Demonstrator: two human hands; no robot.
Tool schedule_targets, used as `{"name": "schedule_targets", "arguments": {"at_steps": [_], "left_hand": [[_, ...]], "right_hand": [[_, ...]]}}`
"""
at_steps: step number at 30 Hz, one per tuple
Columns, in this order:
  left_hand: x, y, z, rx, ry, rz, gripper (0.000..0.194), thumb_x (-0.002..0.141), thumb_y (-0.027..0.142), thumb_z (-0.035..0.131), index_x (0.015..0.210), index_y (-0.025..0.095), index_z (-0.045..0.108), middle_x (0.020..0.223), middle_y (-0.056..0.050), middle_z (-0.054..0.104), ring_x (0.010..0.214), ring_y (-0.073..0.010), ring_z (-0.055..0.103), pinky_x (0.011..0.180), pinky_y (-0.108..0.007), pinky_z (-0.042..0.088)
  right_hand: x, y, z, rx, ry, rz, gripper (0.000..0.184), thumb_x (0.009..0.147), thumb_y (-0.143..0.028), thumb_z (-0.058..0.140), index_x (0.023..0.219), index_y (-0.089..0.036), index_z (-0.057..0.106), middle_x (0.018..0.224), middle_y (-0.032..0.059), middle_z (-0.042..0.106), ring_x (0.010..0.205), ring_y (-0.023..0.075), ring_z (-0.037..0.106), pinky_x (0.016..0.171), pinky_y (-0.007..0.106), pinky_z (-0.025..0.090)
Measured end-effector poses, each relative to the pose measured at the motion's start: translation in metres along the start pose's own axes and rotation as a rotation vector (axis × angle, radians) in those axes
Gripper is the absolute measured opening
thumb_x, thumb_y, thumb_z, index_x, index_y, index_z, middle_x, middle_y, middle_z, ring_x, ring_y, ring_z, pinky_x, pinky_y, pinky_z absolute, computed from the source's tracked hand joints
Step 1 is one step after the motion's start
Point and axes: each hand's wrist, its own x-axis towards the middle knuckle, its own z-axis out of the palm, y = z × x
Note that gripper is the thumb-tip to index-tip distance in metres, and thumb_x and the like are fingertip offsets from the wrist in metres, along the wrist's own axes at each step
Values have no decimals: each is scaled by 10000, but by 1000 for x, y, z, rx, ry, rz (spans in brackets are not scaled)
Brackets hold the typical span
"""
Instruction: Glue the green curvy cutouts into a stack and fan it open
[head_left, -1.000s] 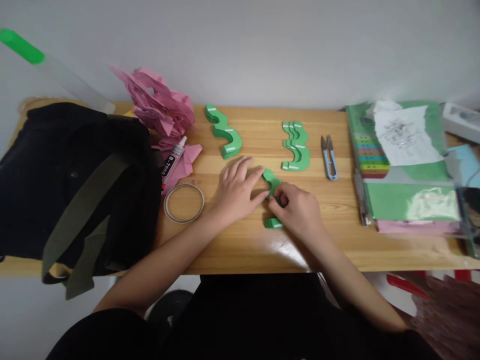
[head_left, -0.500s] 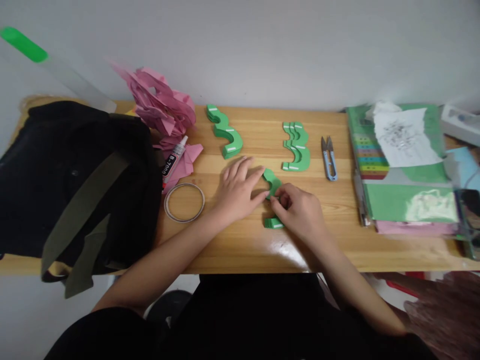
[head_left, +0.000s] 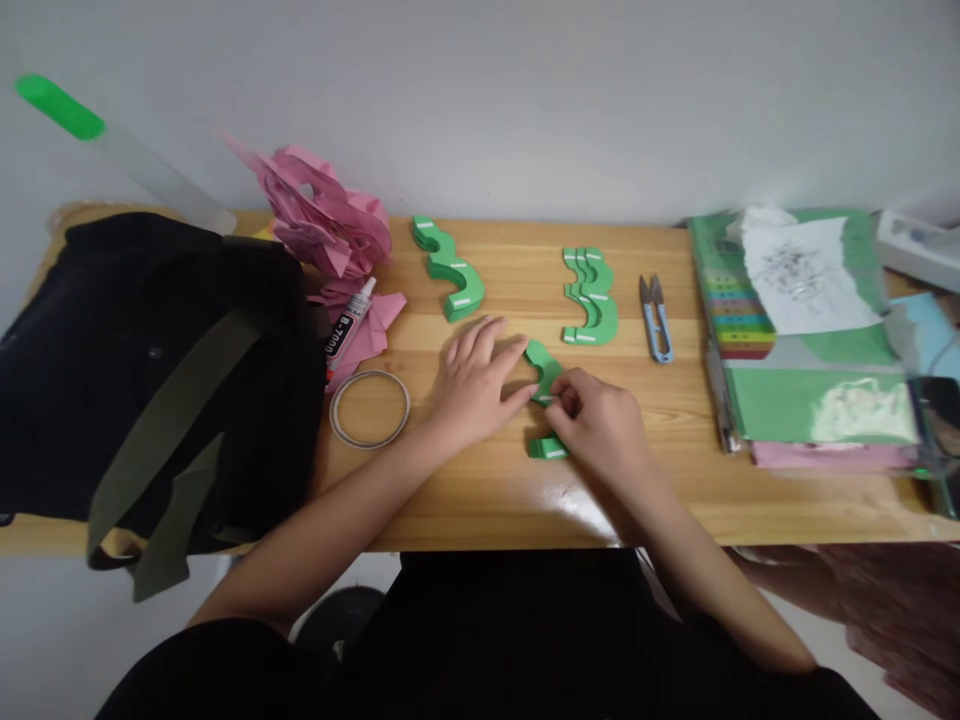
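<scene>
In the middle of the table lies a stack of wavy green paper cut-outs [head_left: 543, 366] with white strips on it, partly under my fingers. My left hand [head_left: 478, 390] rests flat with fingers spread, its thumb and index fingertip touching the stack's left edge. Pinched together, the thumb and index finger of my right hand [head_left: 596, 420] are at a white strip on the stack; whatever is between them is too small to make out. The stack's lower end [head_left: 549, 448] shows below the right hand. Behind are two more green stacks, one at left [head_left: 463, 287] and one at right [head_left: 600, 300].
Left of my hands are a thin tape ring [head_left: 333, 412], a B-7000 glue tube [head_left: 349, 325], crumpled pink paper [head_left: 326, 215] and a black bag [head_left: 165, 370]. On the right lie blue thread snips [head_left: 658, 325] and a green folder [head_left: 817, 400] with a scribbled paper [head_left: 817, 280].
My right fingertips have shifted slightly on the green stack, and more of its white strip shows. The left hand stays in place. The whole view has shifted a little.
</scene>
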Motion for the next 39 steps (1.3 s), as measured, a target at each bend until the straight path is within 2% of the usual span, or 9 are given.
{"name": "schedule_targets", "arguments": {"at_steps": [6,13,18,21,24,27,33,39], "left_hand": [[0,0,1,10,2,1,506,840,400,643,1283,179,542,1418,-167,435,1348,-323,354,1094,-502,296],[0,1,0,13,-3,-5,504,835,392,650,1283,185,547,1417,-164,438,1347,-320,360,1093,-501,304],[0,1,0,29,6,5,505,838,405,648,1279,177,556,1405,-171,452,1338,-321,375,1090,-500,309],[0,1,1,33,13,6,509,836,410,650,1279,179,553,1405,-172,453,1337,-323,375,1084,-505,313],[0,0,1,26,18,5,501,835,401,653,1275,186,549,1409,-165,450,1339,-321,372,1082,-505,315],[0,0,2,12,18,3,497,831,391,658,1275,200,543,1417,-153,443,1342,-318,367,1084,-507,311],[0,1,0,5,-7,-8,508,829,377,661,1282,178,544,1422,-167,432,1351,-323,352,1093,-506,299],[0,1,1,28,7,-2,515,828,390,662,1285,181,548,1417,-165,443,1345,-319,364,1085,-504,314]], "right_hand": [[-1,0,0,-23,45,-38,168,771,-354,550,767,-193,596,601,5,594,502,126,493,506,239,277],[1,-6,3,-100,31,22,114,738,-293,554,746,-188,598,627,14,606,515,133,492,513,242,255],[3,0,-1,25,-5,17,69,701,-230,564,752,-191,589,590,-9,592,518,126,514,527,237,296],[2,4,-1,91,-1,-27,86,728,-279,577,742,-194,583,563,-22,573,493,116,506,517,231,308],[2,6,0,60,19,-54,144,761,-334,594,744,-191,586,557,-20,562,480,116,493,500,229,302],[2,10,1,13,6,-134,124,797,-309,582,812,-188,607,590,-11,585,497,124,508,503,232,315],[1,24,-3,15,-46,-433,165,914,-268,486,953,-194,629,848,53,675,663,148,608,581,237,407],[1,30,-4,48,-48,-493,145,925,-257,474,948,-196,604,829,48,651,637,134,588,582,228,423]]}}
